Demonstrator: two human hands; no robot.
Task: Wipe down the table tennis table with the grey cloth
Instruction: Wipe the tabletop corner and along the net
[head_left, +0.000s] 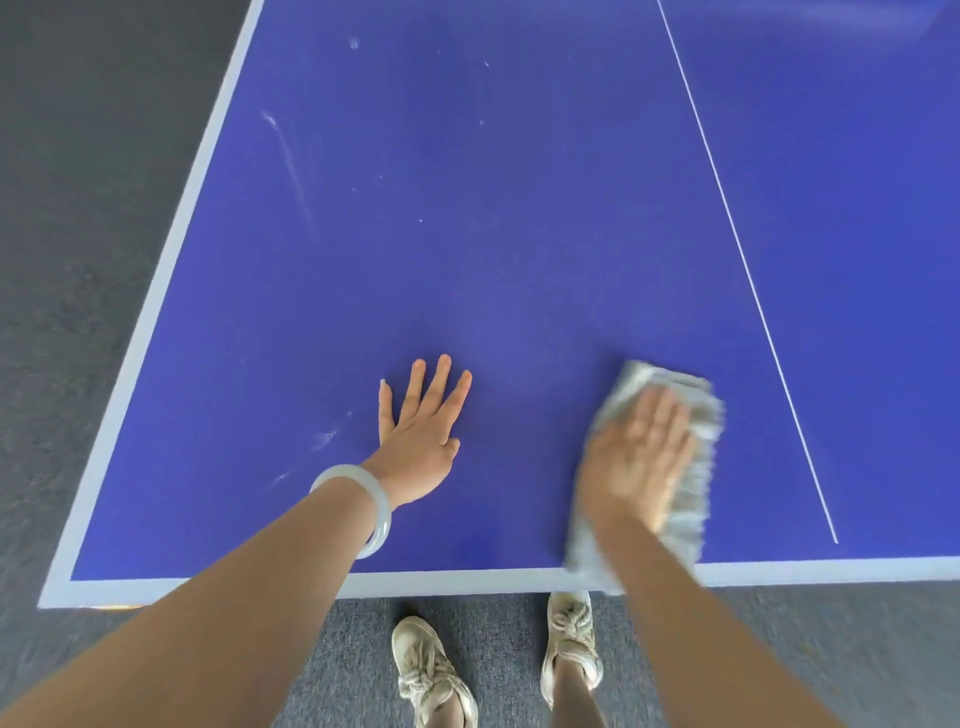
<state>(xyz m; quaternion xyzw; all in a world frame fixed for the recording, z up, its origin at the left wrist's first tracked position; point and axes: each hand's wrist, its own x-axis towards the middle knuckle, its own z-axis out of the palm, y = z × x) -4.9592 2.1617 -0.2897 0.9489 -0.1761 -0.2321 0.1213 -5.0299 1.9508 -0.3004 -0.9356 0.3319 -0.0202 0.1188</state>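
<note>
Two hands press blue table (519, 208) above grey carpet (78, 208).

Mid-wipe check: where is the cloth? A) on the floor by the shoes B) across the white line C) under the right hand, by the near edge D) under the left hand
C: the right hand lies flat on the cloth at the near edge of the table.

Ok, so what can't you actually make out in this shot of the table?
- Grey cloth, head view: motion blur smears its folds and texture, and the right hand covers its middle.
- Table tennis table: the far end and right side are cut off by the frame edges; its legs are hidden under the top.
- Pale streaks: too faint to tell dust from scratches.
</note>
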